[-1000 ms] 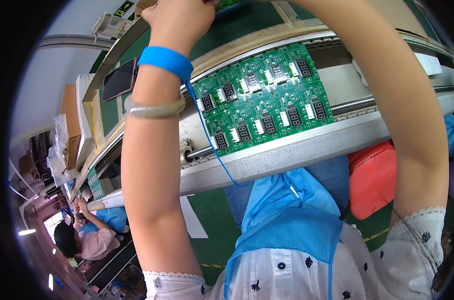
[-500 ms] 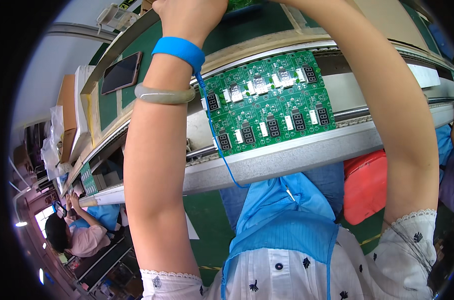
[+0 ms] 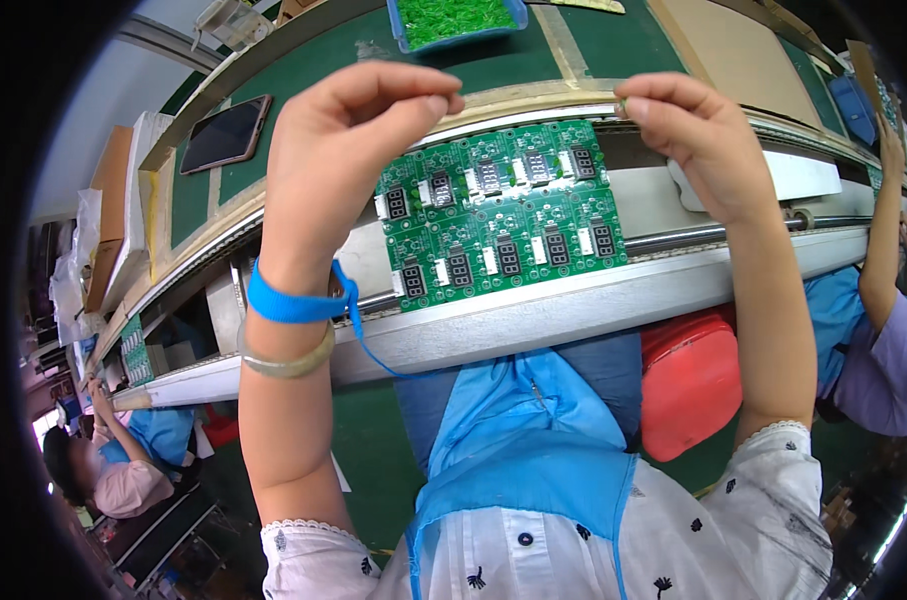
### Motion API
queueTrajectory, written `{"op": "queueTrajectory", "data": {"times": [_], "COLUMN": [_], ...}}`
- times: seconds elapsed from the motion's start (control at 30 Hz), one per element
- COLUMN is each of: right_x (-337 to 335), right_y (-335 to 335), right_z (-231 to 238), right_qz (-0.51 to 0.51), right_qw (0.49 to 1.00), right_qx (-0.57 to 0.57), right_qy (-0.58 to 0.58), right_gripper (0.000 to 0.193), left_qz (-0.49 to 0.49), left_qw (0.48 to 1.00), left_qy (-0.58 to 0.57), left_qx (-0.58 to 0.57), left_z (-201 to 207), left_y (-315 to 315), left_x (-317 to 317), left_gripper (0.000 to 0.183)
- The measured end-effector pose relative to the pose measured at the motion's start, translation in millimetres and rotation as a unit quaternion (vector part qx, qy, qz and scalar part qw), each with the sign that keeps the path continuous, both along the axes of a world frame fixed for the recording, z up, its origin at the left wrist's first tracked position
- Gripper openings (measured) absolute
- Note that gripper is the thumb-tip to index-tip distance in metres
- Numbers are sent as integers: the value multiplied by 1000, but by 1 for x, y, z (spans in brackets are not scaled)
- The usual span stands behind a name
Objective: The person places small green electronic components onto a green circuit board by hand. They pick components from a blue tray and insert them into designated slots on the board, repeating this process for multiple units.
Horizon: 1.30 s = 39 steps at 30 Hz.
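Note:
A green circuit board panel [image 3: 481, 222] lies across the conveyor rails in front of me, bearing two rows of black digit displays and white connectors. Above its far left part is my left hand [image 3: 348, 135], thumb and forefinger pinched; what they hold, if anything, is too small to make out. A blue wrist strap [image 3: 285, 300] with a cord and a pale bangle [image 3: 288, 362] circle that wrist. Just past the panel's far right corner, my right hand [image 3: 698, 150] pinches a tiny greenish part [image 3: 621, 106]. Beyond both hands, a blue bin [image 3: 463, 43] holds many small green pieces.
A phone [image 3: 225, 134] lies on the green bench at the left. The metal conveyor rail [image 3: 533, 320] runs along my front, with a red stool [image 3: 688, 385] below it. Co-workers sit at both sides; a purple sleeve [image 3: 883, 365] shows at the right.
Both hands have come back from the blue bin toward me, to above and beside the panel. The bin is now in fuller view, and the whole scene has shifted slightly left.

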State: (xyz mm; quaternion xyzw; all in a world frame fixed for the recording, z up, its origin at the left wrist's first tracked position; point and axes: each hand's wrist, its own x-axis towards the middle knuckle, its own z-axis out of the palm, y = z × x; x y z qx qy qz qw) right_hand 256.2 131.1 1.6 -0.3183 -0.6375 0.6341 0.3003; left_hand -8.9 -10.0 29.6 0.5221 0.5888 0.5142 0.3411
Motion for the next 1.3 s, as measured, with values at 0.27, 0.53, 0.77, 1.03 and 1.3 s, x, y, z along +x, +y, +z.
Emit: {"op": "queueTrajectory", "data": {"times": [0.27, 0.53, 0.77, 1.03, 1.3], "right_x": [13, 14, 14, 9, 5], "right_y": [-12, -18, -21, -28, -31], "right_z": [-18, -20, -26, -25, -23], "right_qz": [16, -24, -42, -42, -35], "right_qw": [1000, 996, 984, 946, 918], "right_qx": [-9, 60, 113, 222, 299], "right_qy": [19, -69, -129, -231, -256], "right_gripper": [21, 18, 18, 21, 20], "left_qz": [-46, -19, -8, -15, -30], "left_qw": [999, 996, 997, 998, 998], "left_qy": [12, -83, -73, -63, -45], "left_qx": [17, -4, 6, 5, 27], "left_z": [-21, -27, -28, -27, -28], "left_y": [-28, -34, -36, -37, -37], "left_x": [-3, -1, -3, -3, -3], "left_gripper": [24, 26, 18, 18, 19]}}
